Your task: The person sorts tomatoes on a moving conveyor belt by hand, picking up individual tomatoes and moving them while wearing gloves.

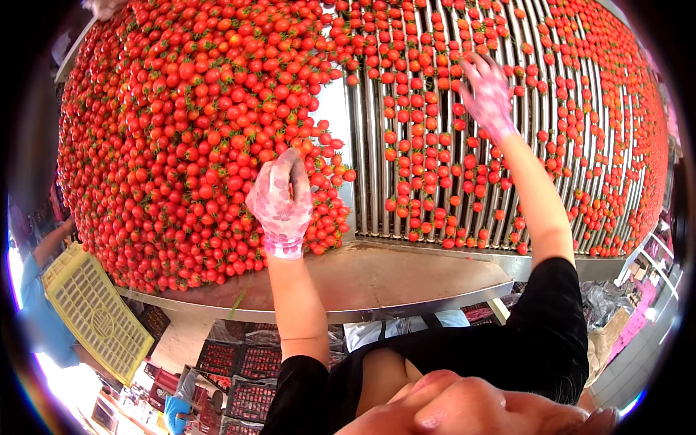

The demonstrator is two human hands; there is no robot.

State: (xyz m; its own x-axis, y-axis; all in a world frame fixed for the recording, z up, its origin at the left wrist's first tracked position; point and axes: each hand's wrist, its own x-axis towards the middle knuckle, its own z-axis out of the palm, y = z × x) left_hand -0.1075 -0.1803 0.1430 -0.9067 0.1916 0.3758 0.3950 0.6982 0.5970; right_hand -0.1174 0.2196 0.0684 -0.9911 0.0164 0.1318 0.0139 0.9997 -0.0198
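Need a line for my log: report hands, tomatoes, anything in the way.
Left hand curled at heaped tomatoes, hold unclear. Right hand open over rollers. More tomatoes lined along rollers. Nothing seen blocking either hand.

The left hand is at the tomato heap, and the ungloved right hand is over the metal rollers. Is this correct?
Not quite: in the head view, the right hand wears a pink patterned glove. The left hand is at the tomato heap, and the right is over the metal rollers.
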